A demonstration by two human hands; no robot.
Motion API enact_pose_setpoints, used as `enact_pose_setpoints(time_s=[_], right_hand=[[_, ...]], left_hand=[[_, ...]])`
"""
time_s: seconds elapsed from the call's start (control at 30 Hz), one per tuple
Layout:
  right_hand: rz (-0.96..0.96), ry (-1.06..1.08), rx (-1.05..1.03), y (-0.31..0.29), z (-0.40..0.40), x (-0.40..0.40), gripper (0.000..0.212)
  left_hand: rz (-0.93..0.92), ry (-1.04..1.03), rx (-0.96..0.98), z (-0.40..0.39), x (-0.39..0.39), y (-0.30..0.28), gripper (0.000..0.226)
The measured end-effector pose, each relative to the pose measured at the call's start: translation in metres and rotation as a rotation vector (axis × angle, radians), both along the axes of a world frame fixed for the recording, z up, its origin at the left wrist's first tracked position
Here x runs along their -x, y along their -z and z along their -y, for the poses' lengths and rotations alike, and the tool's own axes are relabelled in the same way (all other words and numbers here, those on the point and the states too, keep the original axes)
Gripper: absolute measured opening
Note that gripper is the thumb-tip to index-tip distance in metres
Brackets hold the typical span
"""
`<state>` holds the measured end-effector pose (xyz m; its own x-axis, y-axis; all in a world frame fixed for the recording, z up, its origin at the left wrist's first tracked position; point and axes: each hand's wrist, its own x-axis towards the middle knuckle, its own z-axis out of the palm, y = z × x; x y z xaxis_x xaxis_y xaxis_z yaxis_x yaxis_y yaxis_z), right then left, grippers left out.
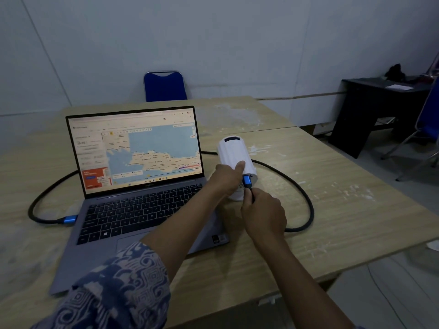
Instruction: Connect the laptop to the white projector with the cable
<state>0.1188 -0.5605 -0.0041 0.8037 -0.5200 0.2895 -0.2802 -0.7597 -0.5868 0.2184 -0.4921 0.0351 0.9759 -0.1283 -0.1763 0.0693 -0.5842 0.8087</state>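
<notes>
An open grey laptop (142, 186) with a map on its screen sits on the wooden table (344, 198). Just right of it stands the white projector (234, 150). My left hand (228, 174) grips the projector's near side, thumb on top. My right hand (263, 214) pinches the black cable (306, 198) right behind its blue plug (247, 180), whose tip touches the projector's rear face. The cable loops right, passes behind the laptop and ends in a second blue plug (70, 219) at the laptop's left edge; whether it is seated there I cannot tell.
A blue chair (165, 87) stands behind the table's far edge. A black desk (375, 108) with paper on it and another blue chair (427, 129) are at the right. The table's right and near edges drop to a tiled floor.
</notes>
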Motion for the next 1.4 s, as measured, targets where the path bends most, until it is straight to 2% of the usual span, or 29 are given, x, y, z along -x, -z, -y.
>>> enact_pose_setpoints(time_s=[0.27,0.7,1.13,1.23,1.3,1.4], right_hand=[[-0.009,-0.026,-0.06,0.015,-0.005,0.002,0.034],[0.021,0.002,0.039,0.004,-0.003,0.005,0.037],[0.046,-0.052,0.006,0.002,0.003,0.009,0.038],[0.047,-0.101,-0.003,0.002,0.008,0.016,0.037],[0.036,-0.124,-0.008,-0.002,0.01,0.021,0.037],[0.074,-0.078,0.078,-0.01,0.01,0.027,0.045]], left_hand=[[0.012,0.024,0.011,-0.001,0.007,0.0,0.072],[-0.062,0.067,0.051,-0.005,0.0,-0.009,0.075],[-0.052,0.085,0.047,-0.009,-0.001,-0.005,0.08],[0.002,0.076,0.053,-0.015,0.004,-0.001,0.082],[0.116,0.068,0.065,-0.024,0.014,-0.005,0.075],[0.289,0.082,-0.016,-0.049,0.035,-0.014,0.067]])
